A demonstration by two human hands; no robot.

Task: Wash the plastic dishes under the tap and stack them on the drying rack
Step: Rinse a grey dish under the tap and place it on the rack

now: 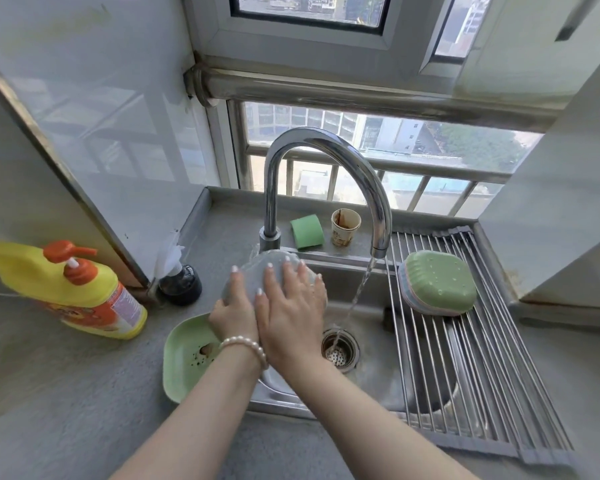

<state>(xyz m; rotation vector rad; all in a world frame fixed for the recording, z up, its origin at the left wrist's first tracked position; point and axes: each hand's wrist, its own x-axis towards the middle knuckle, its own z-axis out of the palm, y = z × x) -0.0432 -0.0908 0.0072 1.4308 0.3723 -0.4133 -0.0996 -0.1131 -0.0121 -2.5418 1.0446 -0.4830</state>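
Evidently the washing step was in hand. Room first: a narrow kitchen corner, grey stone counter (66, 393) wrapping a steel sink (371, 289), window (378, 150) with bars behind it, glossy white wall panels either side.

Drying rack (465, 358): roll-up steel rods laid over the sink's right half. Stack of washed dishes (439, 284) sat upside down near its far end, green on top, pink and blue rims showing under.

Tap (326, 157): tall chrome gooseneck, running; stream fell straight to the drain strainer (340, 349), clear of the hands.

Yellow soap bottle (70, 289), orange pump, stood on the counter at left. Green dish (184, 355), dirty, with dark specks, lay on the sink's left edge, partly under the left wrist.

Grey dish (253, 268): held over the sink, left of the stream, not under it. Left hand (234, 315) gripped its near edge, fingers curled round. Right hand (291, 306) lay flat on its surface, fingers spread apart, apparently rubbing.

Small things on the back ledge: green roll (307, 232), stained paper cup (345, 226); a dark round object (181, 284) stood by the wall corner.

Judgement: next move calls for shifting the grey dish rightward into the stream, then setting it on the stack. The green dish remained.
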